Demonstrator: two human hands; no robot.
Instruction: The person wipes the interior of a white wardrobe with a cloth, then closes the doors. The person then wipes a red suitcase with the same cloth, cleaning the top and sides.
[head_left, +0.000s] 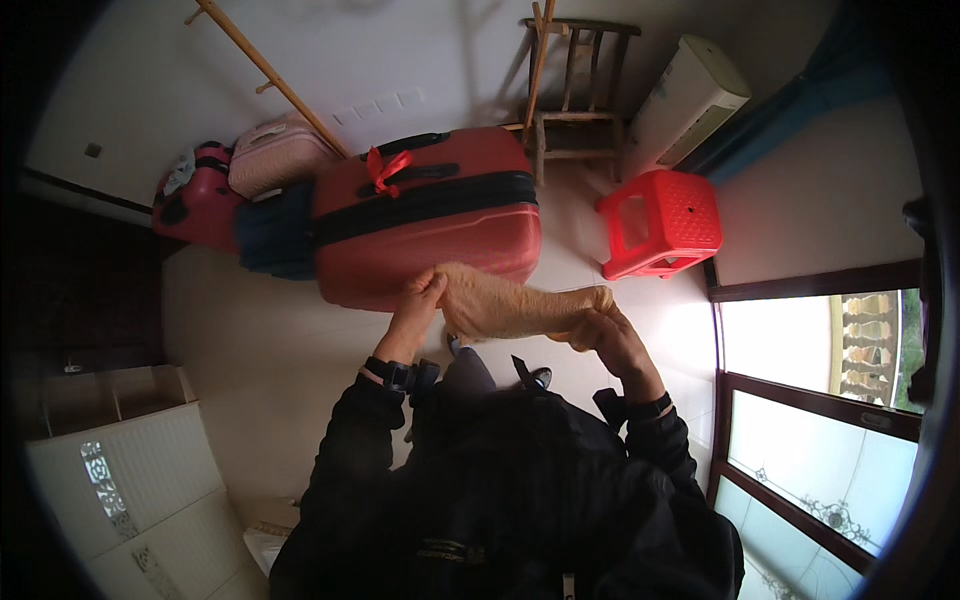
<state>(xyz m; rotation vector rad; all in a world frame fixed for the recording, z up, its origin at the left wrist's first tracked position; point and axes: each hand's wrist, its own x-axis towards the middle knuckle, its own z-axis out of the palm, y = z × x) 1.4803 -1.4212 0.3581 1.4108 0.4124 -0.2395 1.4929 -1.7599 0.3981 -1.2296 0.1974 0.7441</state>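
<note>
Stretched between my two hands is a tan, rough-textured cloth (505, 305), bunched toward its right end. My left hand (425, 292) is closed on its left end, thumb on top. At the other end, my right hand (608, 338) grips the gathered part, fingers folded around it. The cloth hangs in the air in front of my body. Just beyond it lies a large red suitcase (430, 245) with a black band around its middle and a red ribbon (388, 170) tied to its handle.
A red plastic stool (665, 225) stands right of the suitcase, near a wooden chair (580, 115) and a white appliance (690, 100). Left are a pink suitcase (280, 158) and dark blue fabric (275, 235). A white cabinet (140, 480) is at lower left, a glass door (800, 460) at right.
</note>
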